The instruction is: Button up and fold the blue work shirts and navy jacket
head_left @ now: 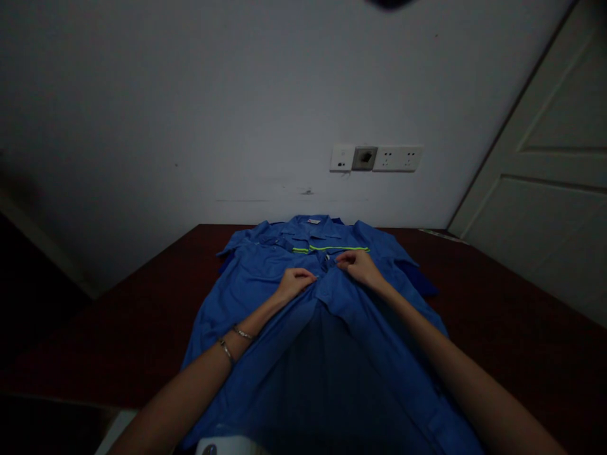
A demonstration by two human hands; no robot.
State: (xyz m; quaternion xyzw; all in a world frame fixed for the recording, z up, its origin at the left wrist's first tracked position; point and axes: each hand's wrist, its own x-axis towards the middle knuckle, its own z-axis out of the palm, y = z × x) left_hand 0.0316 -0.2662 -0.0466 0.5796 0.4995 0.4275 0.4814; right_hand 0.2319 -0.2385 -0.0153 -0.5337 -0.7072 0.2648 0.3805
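A blue garment lies spread in front of me, its two sides parting down the middle over darker blue cloth. From this view I cannot tell whether it is a jacket or trousers. My left hand pinches its edge near the middle, fingers closed. Just to the right and slightly farther away, my right hand pinches the other side at a folded edge. Small pale spots show by the fingertips, too small to name. Beyond both hands lies a blue work shirt with a collar, a label and a yellow-green stripe.
The garments rest on a dark red-brown table against a pale wall. Wall sockets sit above the table's back edge. A panelled door stands at the right. A white object shows at the bottom edge.
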